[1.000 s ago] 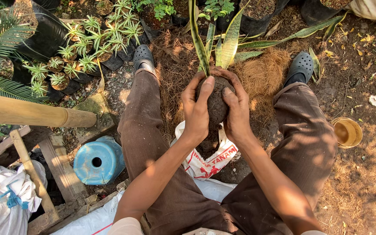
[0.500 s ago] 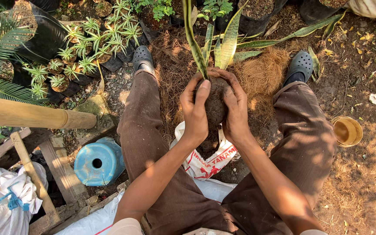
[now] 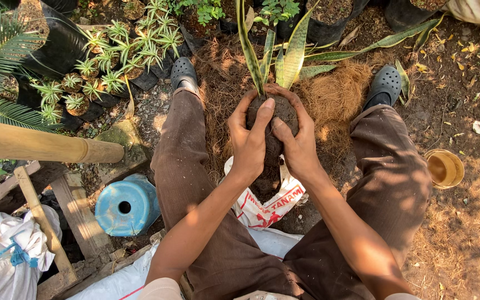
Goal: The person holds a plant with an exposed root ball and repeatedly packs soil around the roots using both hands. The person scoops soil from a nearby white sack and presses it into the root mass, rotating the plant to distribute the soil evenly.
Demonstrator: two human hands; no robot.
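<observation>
A dark soil ball (image 3: 278, 119) at the foot of a sword-leaved plant (image 3: 290, 53) is found clasped between both hands over the gap between the knees. The left hand (image 3: 249, 141) is wrapped round the near left side, its fingers curled shut against the soil and the thumb laid up its face. The right hand (image 3: 298, 141) is closed on the right side in like manner, the fingertips reaching over the top edge. Against the pictures of a second and half a second ago, the grip is seen to be much the same; the thumbs have been shifted only a little across the soil, which is judged to mean that pressing and shaping of the ball is being continued rather than begun or ended. Whether the ball is bound with fibre cannot be told, the hands covering most of it.

Directly below, a white printed sack (image 3: 265, 205) with loose dark soil on it is noted. A heap of brown coconut fibre (image 3: 334, 97) is lying just beyond the hands, and open room is confined to that strip between the legs. To the left, a blue plastic stool (image 3: 126, 205) and a bamboo pole (image 3: 45, 145) close the side; to the right, a small yellow cup (image 3: 444, 168) is standing well apart on bare ground.
</observation>
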